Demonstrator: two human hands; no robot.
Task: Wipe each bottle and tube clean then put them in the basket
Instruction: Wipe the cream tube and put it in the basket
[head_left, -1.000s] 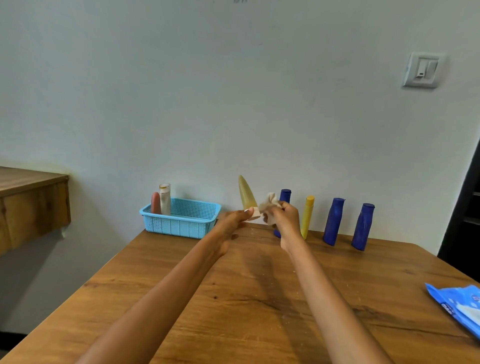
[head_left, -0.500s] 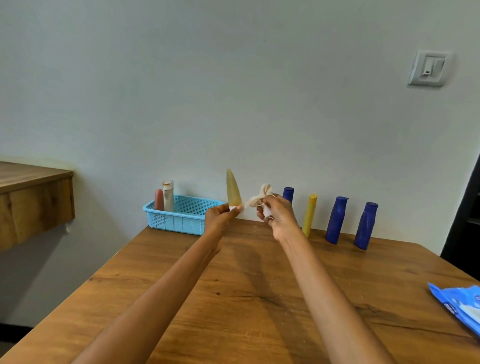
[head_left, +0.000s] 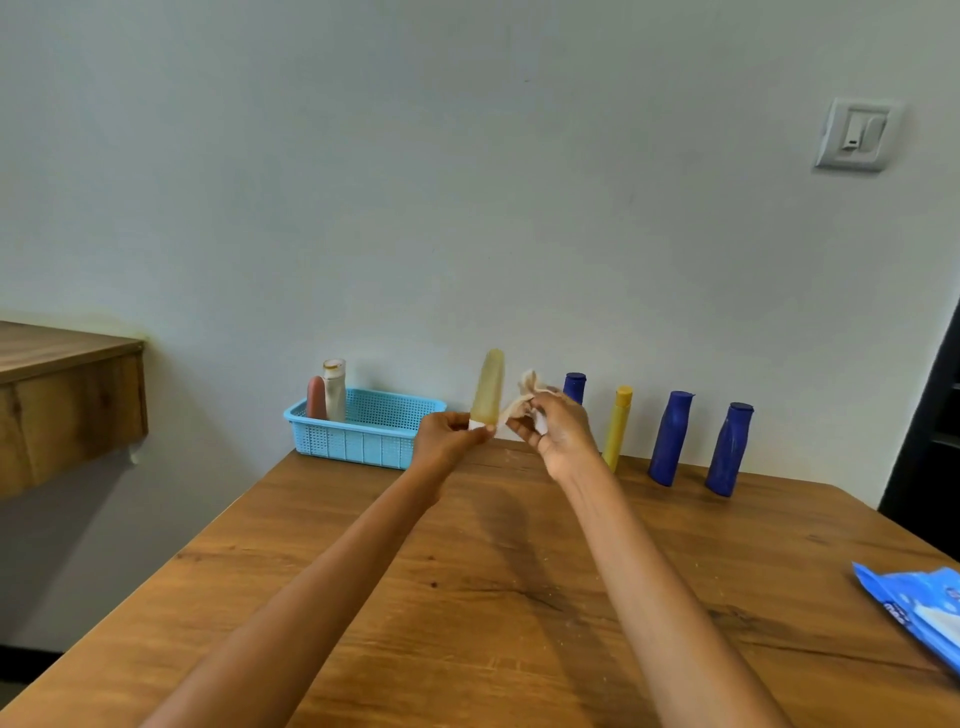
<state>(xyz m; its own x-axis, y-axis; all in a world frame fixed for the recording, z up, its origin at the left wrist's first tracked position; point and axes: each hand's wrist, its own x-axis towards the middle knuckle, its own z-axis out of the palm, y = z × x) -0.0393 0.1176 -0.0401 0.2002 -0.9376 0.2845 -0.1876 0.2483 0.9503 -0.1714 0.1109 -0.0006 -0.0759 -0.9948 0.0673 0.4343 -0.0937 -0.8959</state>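
Apparently upright, yellowish tube (head_left: 489, 387) in left hand (head_left: 445, 435), cloth (head_left: 525, 399) beside.

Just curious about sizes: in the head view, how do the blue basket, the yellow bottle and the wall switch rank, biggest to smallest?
1. blue basket
2. yellow bottle and wall switch: look similar, and they sit at different distances, so unranked.

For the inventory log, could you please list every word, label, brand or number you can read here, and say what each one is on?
Nothing reads in full.
Blue packet, right table edge: white lettering, cut off and blurred, unreadable.
Pale tube in the left hand: no print visible.
Blue bottles and yellow tube: no labels visible.
Two tubes in the basket: too small to tell.
Wall switch: no lettering.
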